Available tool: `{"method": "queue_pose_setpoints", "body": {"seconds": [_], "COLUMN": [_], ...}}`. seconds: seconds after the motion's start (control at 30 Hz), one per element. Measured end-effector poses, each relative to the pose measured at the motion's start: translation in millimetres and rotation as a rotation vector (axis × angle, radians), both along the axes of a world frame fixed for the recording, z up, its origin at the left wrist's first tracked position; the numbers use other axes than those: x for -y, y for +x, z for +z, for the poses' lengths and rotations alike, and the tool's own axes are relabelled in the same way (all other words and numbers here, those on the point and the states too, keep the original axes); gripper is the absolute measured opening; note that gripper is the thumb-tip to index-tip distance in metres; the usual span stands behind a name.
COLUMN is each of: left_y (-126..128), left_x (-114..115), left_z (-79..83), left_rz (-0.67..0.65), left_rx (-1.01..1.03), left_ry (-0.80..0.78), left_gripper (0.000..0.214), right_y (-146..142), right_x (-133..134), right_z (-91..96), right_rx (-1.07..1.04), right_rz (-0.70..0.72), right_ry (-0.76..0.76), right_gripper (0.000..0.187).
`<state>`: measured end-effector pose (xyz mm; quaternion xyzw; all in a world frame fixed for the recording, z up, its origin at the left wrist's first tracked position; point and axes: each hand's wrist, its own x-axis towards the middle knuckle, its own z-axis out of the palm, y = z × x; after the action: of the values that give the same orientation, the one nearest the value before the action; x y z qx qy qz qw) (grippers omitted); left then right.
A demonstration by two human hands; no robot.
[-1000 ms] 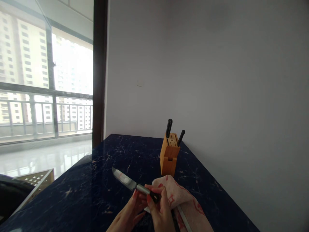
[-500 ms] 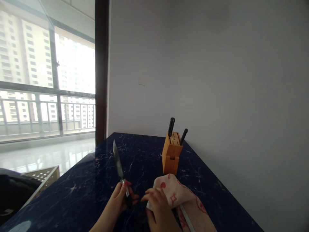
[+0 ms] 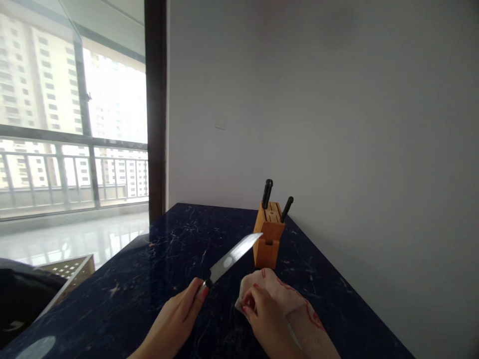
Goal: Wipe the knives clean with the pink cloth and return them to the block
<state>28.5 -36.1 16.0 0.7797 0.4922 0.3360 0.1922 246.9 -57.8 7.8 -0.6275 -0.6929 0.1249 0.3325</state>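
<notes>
A kitchen knife point(image 3: 234, 257) is in my left hand point(image 3: 183, 309), which is wrapped round its handle. Its blade slants up to the right, and the tip overlaps the wooden knife block point(image 3: 267, 247) from my viewpoint. Whether the tip touches the block I cannot tell. My right hand point(image 3: 264, 314) pinches the near left edge of a pink cloth point(image 3: 288, 294) with red patterns, thumb and fingers together. The cloth lies in front of the block. Two black-handled knives stick up from the block, one upright handle point(image 3: 267, 193) and one leaning handle point(image 3: 287, 208).
Everything stands on a dark blue marbled table point(image 3: 209, 224), its far end near a grey wall point(image 3: 337, 124). Left of the table are a crate with a perforated side point(image 3: 67, 267) and a black item point(image 3: 22, 299). Beyond is a window with a railing point(image 3: 71, 174).
The knife has swung from pointing up and left to pointing right, its blade now facing me brightly. My right hand has closed on the cloth's edge.
</notes>
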Motion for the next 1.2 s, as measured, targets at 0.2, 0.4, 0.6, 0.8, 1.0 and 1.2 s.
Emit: {"method": "queue_pose_setpoints", "body": {"seconds": [0.2,0.4,0.6,0.8,1.0,1.2], "left_y": [-2,5,15,23,22,22], "left_x": [-9,-4,2,3,1,3], "left_z": [-16.5,-20.2,-22.2,-28.9,-32.1,-28.4], "left_rz": [-0.049,-0.115,-0.151,-0.167,-0.175,-0.186], "left_rx": [-0.243,-0.324,-0.362,-0.322,-0.326,-0.333], "left_ry": [0.053,0.03,0.045,0.01,0.029,0.017], "left_gripper": [0.033,0.03,0.024,0.018,0.018,0.017], "right_y": [-4,-10,-7,-22,-20,-24], "right_x": [1,2,-3,-1,-6,-8], "right_z": [-6.1,-6.3,-11.9,-12.6,-7.1,-10.1], "right_rx": [0.118,0.074,-0.142,-0.107,-0.044,-0.034], "right_rz": [-0.019,-0.02,0.007,0.091,0.069,0.052], "right_ry": [0.029,0.118,0.197,0.15,0.146,0.175], "right_gripper": [0.016,0.016,0.006,0.012,0.016,0.015]}}
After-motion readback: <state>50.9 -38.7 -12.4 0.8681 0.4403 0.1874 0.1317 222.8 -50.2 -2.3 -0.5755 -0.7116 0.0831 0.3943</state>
